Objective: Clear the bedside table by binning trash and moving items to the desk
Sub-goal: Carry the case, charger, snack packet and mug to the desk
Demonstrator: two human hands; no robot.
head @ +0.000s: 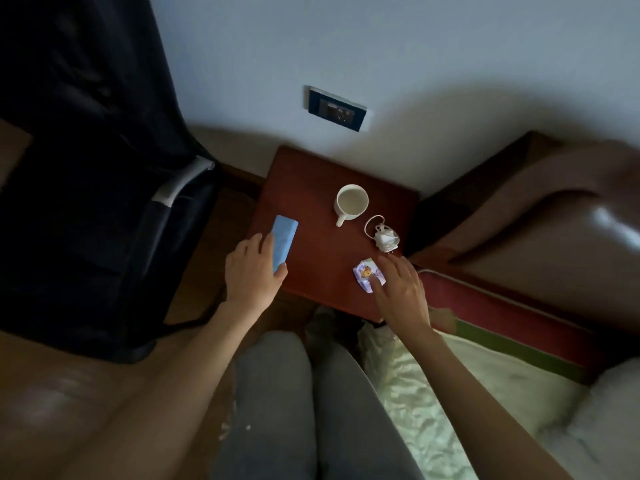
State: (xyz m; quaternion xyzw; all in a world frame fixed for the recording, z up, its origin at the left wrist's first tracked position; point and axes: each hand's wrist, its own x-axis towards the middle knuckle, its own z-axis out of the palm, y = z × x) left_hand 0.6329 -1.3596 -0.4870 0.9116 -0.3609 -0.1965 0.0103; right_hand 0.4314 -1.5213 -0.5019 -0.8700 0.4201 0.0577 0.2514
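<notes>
A dark red bedside table (pixel 311 174) stands against the wall. On its left side lies a flat blue packet (pixel 284 242); my left hand (pixel 251 271) grips its near end, thumb and fingers curled round it. Near the table's front right lies a crumpled purple-and-white wrapper (pixel 365 273); my right hand (pixel 401 292) reaches over it with fingers spread, fingertips touching its right edge. A white mug (pixel 351 202) stands at the middle back. Beside it on the right lies a white charger with its coiled cable (pixel 382 235).
A black office chair (pixel 104 168) fills the left side. The bed with a brown headboard (pixel 519 202) and pale bedding (pixel 467 393) lies on the right. A wall socket (pixel 337 109) sits above the table. My grey-trousered legs are below.
</notes>
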